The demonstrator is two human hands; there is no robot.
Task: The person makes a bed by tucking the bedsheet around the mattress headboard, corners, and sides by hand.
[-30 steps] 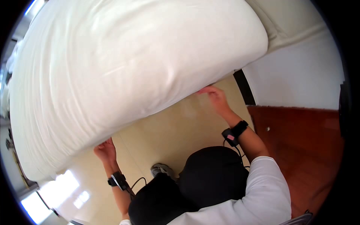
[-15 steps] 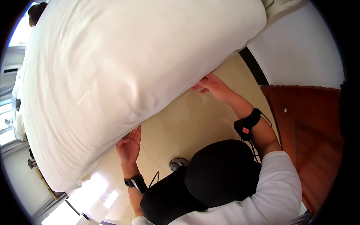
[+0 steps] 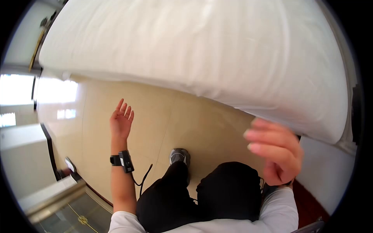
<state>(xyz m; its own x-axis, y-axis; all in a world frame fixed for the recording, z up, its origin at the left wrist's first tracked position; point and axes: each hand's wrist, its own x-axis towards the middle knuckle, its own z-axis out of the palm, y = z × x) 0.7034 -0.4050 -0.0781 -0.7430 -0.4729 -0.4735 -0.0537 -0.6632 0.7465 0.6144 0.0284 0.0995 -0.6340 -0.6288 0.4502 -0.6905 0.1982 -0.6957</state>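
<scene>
A white sheet (image 3: pixel 186 50) covers a mattress that fills the upper part of the view, its lower edge hanging above the floor. My left hand (image 3: pixel 122 122) is raised over the floor, palm up with fingers spread, apart from the sheet and holding nothing. Close to the camera, my right hand (image 3: pixel 276 147) is slightly blurred, in front of the sheet's lower right edge. Its fingers are loosely bent and apart, with nothing seen in them. Whether it touches the sheet is unclear. A black strap with a small device (image 3: pixel 125 161) sits on my left forearm.
Shiny beige tiles (image 3: pixel 149 116) lie below the mattress. My grey shoe (image 3: pixel 180 156) and bent knees are beneath my arms. A white cabinet (image 3: pixel 29 155) and a glass-fronted piece of furniture (image 3: pixel 79 213) stand at left. A pale wall (image 3: pixel 326 171) is at right.
Both hands have come away from their places at the sheet's lower edge; the right is now nearer the camera. My view has turned, so the mattress edge runs more level.
</scene>
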